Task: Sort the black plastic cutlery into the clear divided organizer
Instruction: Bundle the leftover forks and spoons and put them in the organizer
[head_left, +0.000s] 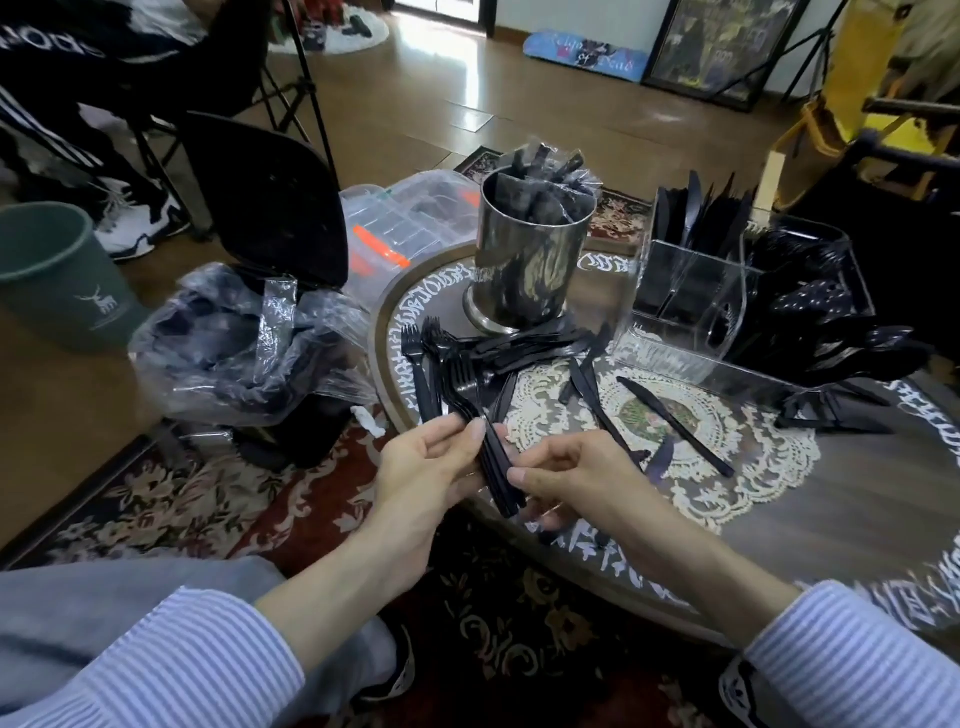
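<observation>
Both hands, left (434, 465) and right (574, 475), pinch one bundle of forks (480, 421) between them.

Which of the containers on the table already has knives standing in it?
The clear divided organizer at the right: black knives stand upright in its back compartment. The round metal cup beside it holds only plastic-wrapped pieces.

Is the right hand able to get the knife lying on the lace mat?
Probably yes, once it lets go. The right hand is pinching the fork bundle that the left hand holds. The knife lies alone on the lace mat, just past that hand, with nothing over it.
</observation>
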